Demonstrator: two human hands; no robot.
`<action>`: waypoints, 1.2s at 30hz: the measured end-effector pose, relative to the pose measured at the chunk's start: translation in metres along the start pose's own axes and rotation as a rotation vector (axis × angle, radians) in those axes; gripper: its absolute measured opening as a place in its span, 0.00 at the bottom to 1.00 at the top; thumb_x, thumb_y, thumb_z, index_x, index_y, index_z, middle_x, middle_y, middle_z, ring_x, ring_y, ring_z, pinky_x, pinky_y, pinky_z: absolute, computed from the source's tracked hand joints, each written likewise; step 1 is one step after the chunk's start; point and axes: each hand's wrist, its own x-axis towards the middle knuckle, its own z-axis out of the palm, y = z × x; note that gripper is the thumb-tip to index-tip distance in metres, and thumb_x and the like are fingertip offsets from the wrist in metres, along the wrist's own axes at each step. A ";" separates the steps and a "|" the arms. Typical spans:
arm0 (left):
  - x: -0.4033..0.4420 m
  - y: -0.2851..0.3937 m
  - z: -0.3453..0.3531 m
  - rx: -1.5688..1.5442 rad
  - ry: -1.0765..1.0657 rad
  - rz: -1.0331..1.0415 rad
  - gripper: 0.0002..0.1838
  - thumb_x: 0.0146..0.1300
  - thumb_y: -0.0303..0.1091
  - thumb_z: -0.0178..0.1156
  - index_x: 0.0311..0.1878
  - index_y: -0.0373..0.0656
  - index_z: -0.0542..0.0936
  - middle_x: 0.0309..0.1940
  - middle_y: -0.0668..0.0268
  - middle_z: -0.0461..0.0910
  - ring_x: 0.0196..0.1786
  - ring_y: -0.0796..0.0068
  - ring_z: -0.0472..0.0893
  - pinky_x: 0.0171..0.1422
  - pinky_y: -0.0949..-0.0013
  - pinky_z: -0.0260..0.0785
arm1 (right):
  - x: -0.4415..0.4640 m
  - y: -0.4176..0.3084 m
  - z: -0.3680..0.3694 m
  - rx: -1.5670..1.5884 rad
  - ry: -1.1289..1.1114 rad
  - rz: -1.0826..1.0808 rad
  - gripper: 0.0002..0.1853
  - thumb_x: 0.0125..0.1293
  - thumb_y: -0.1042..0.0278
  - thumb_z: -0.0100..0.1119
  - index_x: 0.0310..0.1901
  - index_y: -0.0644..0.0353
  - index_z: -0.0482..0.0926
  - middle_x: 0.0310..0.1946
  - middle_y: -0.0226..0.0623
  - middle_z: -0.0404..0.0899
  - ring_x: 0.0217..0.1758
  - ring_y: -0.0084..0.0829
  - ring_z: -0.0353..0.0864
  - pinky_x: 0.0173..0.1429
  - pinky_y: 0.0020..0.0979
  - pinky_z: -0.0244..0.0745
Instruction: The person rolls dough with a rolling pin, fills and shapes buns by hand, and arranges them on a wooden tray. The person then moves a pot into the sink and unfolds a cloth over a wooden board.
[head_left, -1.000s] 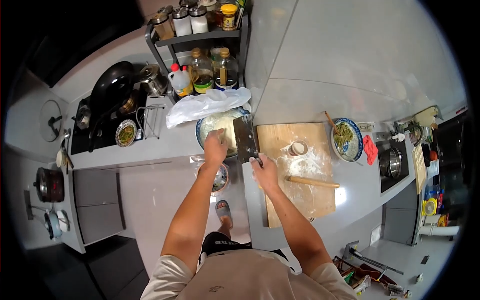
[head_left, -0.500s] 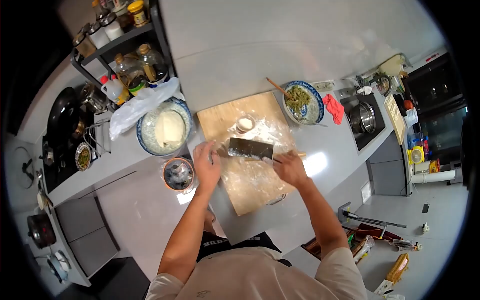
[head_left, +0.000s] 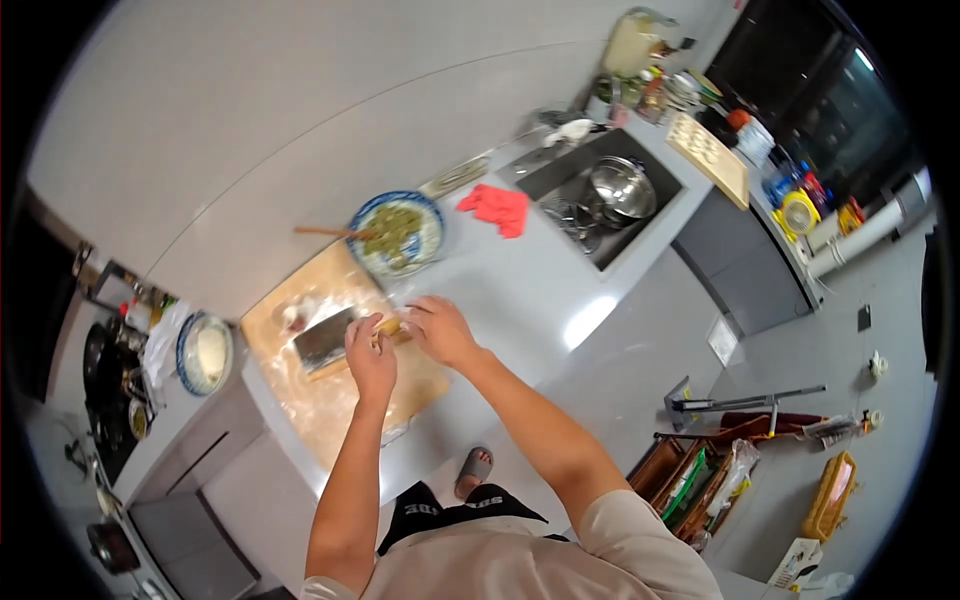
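Observation:
My left hand (head_left: 370,358) is over the right part of the floured wooden board (head_left: 305,425), its fingers curled beside the cleaver (head_left: 325,340). The cleaver's blade lies flat on the board; its handle is hidden, so I cannot tell whether my hand grips it. My right hand (head_left: 440,330) is at the board's right edge, fingers apart, close to the end of a wooden rolling pin (head_left: 390,330). Whether it touches the pin is unclear. A small blurred piece of dough (head_left: 297,316) lies behind the blade.
Behind the board stands a patterned bowl of green filling (head_left: 400,235) with a wooden stick in it. A red cloth (head_left: 497,209) lies by the sink (head_left: 610,255), which holds metal pots. At left is a bowl of dough (head_left: 211,355). A tray (head_left: 735,185) holds small white pieces.
My view has swung to the right. My right hand has left the cleaver, which now lies on the board. My left hand has come across from the board's left side to beside the blade.

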 end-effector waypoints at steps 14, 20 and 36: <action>0.048 0.170 0.438 -0.305 -0.308 0.048 0.13 0.69 0.25 0.64 0.55 0.38 0.86 0.46 0.60 0.84 0.42 0.70 0.86 0.51 0.67 0.78 | -0.100 0.301 -0.291 -0.011 0.244 0.574 0.09 0.71 0.73 0.67 0.50 0.59 0.90 0.37 0.43 0.87 0.35 0.37 0.84 0.44 0.36 0.80; 0.080 0.186 0.582 -0.215 -0.466 -0.257 0.14 0.71 0.28 0.64 0.58 0.39 0.86 0.48 0.58 0.89 0.49 0.69 0.89 0.57 0.67 0.78 | -0.074 0.457 -0.364 -0.080 0.105 0.671 0.09 0.71 0.68 0.68 0.49 0.60 0.90 0.39 0.43 0.89 0.36 0.37 0.87 0.45 0.35 0.82; 0.092 0.167 0.815 0.041 -0.270 -0.794 0.20 0.76 0.30 0.59 0.68 0.35 0.80 0.56 0.54 0.87 0.56 0.67 0.86 0.55 0.62 0.81 | 0.022 0.889 -0.427 -0.409 -0.114 0.606 0.29 0.71 0.64 0.59 0.73 0.55 0.74 0.69 0.55 0.75 0.68 0.58 0.76 0.69 0.56 0.75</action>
